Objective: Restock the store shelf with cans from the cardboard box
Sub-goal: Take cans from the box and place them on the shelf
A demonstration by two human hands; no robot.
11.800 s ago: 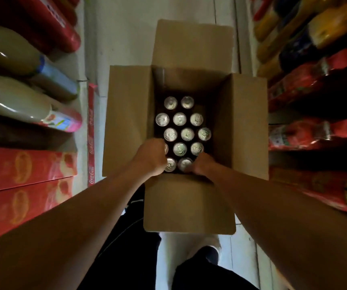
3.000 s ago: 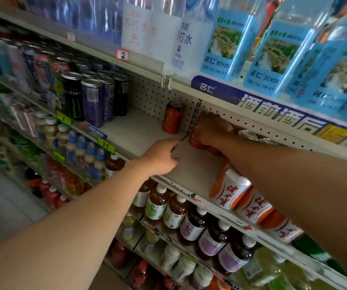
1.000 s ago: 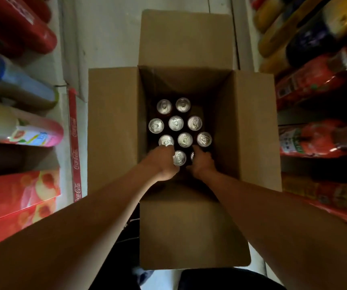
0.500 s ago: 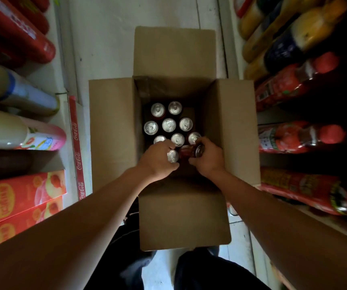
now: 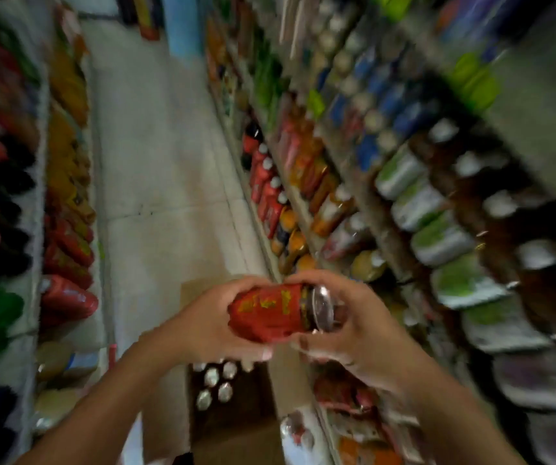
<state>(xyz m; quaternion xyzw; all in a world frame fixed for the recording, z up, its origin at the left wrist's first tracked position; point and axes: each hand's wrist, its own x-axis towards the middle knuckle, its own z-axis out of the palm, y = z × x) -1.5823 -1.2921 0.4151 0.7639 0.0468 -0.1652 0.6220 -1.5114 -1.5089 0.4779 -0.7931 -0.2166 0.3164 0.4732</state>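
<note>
Your left hand and right hand both curl around a red can lying sideways between them. It sits above the open cardboard box, where more cans stand upright.

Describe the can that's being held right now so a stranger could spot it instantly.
Find the two hands, left hand and right hand, raised above the open cardboard box. Between them lies the red can. Unlike the upright boxed cans, it lies sideways, showing yellow print.
</note>
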